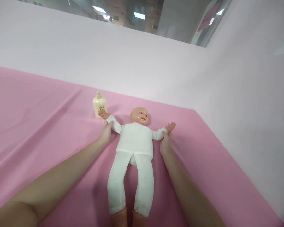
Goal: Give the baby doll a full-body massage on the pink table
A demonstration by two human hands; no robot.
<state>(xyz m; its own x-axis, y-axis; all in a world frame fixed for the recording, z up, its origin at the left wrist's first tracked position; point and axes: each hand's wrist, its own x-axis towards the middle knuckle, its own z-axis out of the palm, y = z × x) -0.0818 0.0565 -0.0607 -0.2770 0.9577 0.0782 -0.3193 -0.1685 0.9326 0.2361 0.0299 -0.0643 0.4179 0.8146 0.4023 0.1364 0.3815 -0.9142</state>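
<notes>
A baby doll (135, 138) with a white cloth body lies on its back, its bare plastic head away from me and its legs toward me. Its arms are stretched out to both sides. My left hand (105, 132) is closed around the doll's forearm on the left, just below the plastic hand. On the other side, my right hand (166, 142) grips the doll's other forearm near the wrist, thumb on top. The fingers under both forearms are partly hidden. The doll's feet are cut off by the lower picture edge.
A cream-coloured bottle (99, 105) with a small printed face stands behind the doll's left-side hand, which overlaps it. A pink cloth (49, 126) with creases covers the surface. White walls (132, 69) rise behind and at the right, with a window (132, 15) above.
</notes>
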